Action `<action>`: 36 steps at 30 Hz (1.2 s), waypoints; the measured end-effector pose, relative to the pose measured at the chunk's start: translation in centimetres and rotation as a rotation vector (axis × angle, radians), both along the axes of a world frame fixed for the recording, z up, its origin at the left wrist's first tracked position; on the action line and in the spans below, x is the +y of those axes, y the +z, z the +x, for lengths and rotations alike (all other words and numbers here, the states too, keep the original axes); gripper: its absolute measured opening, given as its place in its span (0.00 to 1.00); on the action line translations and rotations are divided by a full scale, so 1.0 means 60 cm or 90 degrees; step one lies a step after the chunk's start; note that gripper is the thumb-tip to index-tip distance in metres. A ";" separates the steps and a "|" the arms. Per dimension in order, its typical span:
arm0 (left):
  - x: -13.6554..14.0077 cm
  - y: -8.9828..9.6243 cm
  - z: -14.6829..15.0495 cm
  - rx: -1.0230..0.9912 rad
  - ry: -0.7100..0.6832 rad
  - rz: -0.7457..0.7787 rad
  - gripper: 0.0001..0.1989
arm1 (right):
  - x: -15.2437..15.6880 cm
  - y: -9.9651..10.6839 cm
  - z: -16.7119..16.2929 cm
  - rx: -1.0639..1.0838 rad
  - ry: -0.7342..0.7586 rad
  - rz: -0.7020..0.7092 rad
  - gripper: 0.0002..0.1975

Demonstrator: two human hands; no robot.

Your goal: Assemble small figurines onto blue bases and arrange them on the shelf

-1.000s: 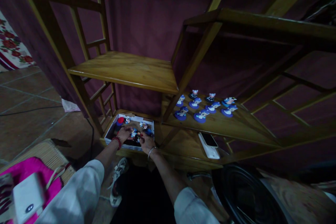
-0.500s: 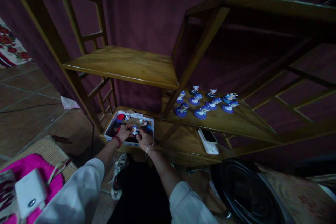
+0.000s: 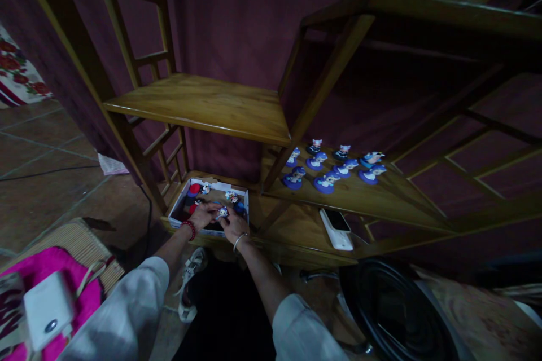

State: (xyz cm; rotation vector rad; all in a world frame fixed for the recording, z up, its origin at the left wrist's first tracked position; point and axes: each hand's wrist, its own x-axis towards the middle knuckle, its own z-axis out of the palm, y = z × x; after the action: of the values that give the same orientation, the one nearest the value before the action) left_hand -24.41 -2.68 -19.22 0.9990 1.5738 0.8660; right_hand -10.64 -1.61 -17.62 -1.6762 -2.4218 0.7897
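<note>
A small white-and-purple figurine is held over an open white cardboard box. My right hand grips it between thumb and fingers. From the other side, the fingers of my left hand close in against the figurine; their exact contact is partly hidden. Inside the box lie a red round piece, a small figurine at the back left and another figurine at the right, beside a blue piece. My hands cover part of the box's contents.
Several figurines on purple bases stand in rows on the right-hand wooden shelf. Below them lies a phone on a white case. Another wooden shelf overhangs the box. A black round seat is at the lower right.
The figurine has turned between my fingers, its head now facing more toward me, and has shifted slightly right. My left fingers have reached further across toward it.
</note>
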 end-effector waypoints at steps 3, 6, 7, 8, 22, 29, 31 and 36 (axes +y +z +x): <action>-0.002 0.002 0.001 0.027 -0.022 -0.005 0.15 | 0.000 -0.004 -0.002 0.003 -0.013 0.005 0.18; -0.004 0.006 0.004 0.071 -0.039 -0.014 0.14 | -0.002 -0.007 -0.004 -0.007 -0.023 0.003 0.18; -0.004 0.007 0.005 0.091 -0.045 -0.020 0.13 | -0.003 -0.007 -0.004 -0.012 -0.024 0.003 0.18; -0.004 0.008 0.006 0.113 -0.050 -0.028 0.13 | -0.004 -0.007 -0.005 -0.018 -0.025 0.003 0.18; -0.002 0.028 -0.041 0.486 -0.069 -0.091 0.13 | -0.008 0.019 -0.007 -0.071 -0.048 -0.013 0.16; -0.002 0.012 -0.035 0.529 -0.082 -0.036 0.16 | -0.016 0.021 -0.008 -0.065 -0.080 0.005 0.16; -0.001 0.012 -0.036 0.539 -0.087 -0.037 0.16 | -0.016 0.021 -0.009 -0.064 -0.093 0.010 0.16; 0.001 0.014 -0.034 0.545 -0.109 -0.057 0.13 | -0.016 0.022 -0.009 -0.059 -0.108 0.023 0.16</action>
State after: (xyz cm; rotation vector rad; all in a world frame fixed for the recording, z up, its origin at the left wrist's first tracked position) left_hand -26.42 -2.64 -18.37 1.5245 2.1538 0.2251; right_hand -11.18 -2.58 -16.30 -1.9136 -2.2952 0.6559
